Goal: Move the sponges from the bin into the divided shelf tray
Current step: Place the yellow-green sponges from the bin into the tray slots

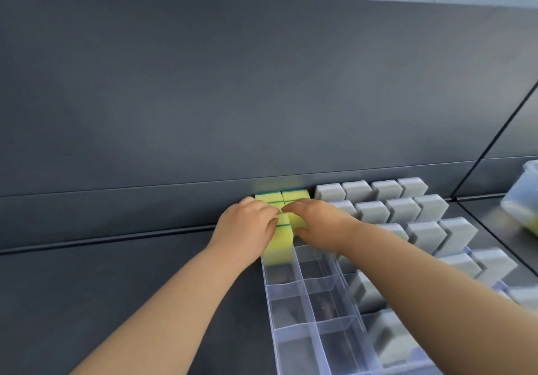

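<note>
Yellow sponges (295, 195) with green scouring layers stand on edge in two short columns at the far end of a clear plastic divided tray (303, 280), against the back of a dark grey shelf (145, 272). Your left hand (247, 224) lies on the left column, fingers curled down onto the sponge tops; you cannot tell whether it grips one. Your right hand (317, 220) reaches across to the right column, thumb and fingers closed either side of a sponge there. The nearer tray compartments hold no sponges. Just right of the tray, grey sponges (401, 211) stand in staggered rows. At the far right edge sits a clear bin (521, 200), blurred, with something yellow inside.
</note>
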The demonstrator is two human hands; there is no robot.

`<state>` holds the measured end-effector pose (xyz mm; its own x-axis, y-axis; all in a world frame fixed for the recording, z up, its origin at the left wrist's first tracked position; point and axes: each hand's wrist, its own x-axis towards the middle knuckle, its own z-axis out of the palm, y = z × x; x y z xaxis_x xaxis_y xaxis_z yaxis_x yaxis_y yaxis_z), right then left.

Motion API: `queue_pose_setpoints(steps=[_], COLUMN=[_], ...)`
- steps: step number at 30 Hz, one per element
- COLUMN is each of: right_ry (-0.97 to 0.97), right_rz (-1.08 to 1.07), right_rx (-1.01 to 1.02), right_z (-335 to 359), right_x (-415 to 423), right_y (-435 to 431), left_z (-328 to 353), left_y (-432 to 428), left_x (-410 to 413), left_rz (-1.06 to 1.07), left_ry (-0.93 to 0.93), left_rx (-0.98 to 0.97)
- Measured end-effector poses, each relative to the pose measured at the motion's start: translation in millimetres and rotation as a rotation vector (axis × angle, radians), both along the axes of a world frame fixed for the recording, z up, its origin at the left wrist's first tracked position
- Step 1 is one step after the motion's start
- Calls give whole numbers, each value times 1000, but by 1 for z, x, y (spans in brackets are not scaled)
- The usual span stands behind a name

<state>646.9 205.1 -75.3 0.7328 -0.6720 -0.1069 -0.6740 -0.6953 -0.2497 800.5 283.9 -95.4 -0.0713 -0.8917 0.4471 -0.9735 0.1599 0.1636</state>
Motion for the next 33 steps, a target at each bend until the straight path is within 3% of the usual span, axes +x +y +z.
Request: queue_pose_setpoints(steps=[10, 22, 33], right_ry=[-368, -389, -388], right_rz=[-386, -715, -892], right_rx=[-197, -171, -86], right_z=[49, 28, -8], right_x=[-101, -361, -558], right_y=[33, 116, 176], left_z=[72, 58, 18], left_y=[-6, 27, 42], left_x=[-77, -329, -515], left_rz=[-243, -505, -543], left_ry=[-77, -35, -11], left_rx=[-169, -129, 10])
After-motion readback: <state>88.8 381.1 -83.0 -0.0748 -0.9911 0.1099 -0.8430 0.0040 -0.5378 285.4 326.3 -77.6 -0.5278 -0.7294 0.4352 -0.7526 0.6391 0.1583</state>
